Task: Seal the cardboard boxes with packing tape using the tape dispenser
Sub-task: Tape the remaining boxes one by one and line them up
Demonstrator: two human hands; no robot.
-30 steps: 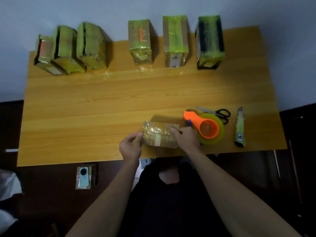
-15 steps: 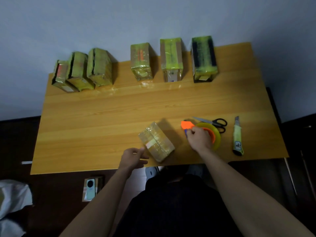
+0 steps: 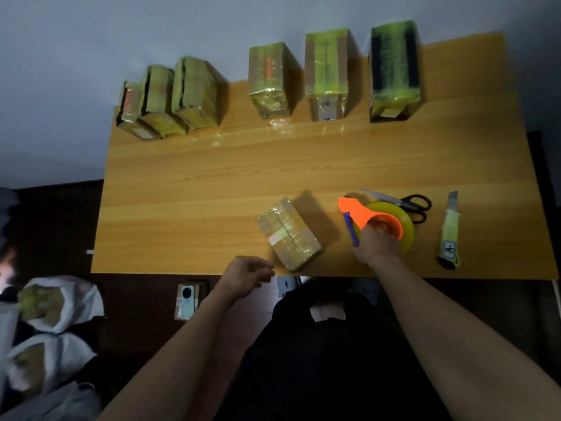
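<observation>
A small tape-wrapped cardboard box lies at an angle near the front edge of the wooden table. To its right sits the orange tape dispenser with a yellowish tape roll and a blue handle part. My right hand grips the dispenser from the near side, fingers curled around its hub. My left hand hovers at the table's front edge, left of the box, fingers loosely curled and holding nothing.
Several taped boxes stand along the back edge: three leaning on the left, three upright on the right. Scissors and a utility knife lie right of the dispenser. A phone and white bags are below the table.
Both hands let go of the box, which now lies turned at an angle. My right hand moved right onto the dispenser; my left hand drew back to the table's edge.
</observation>
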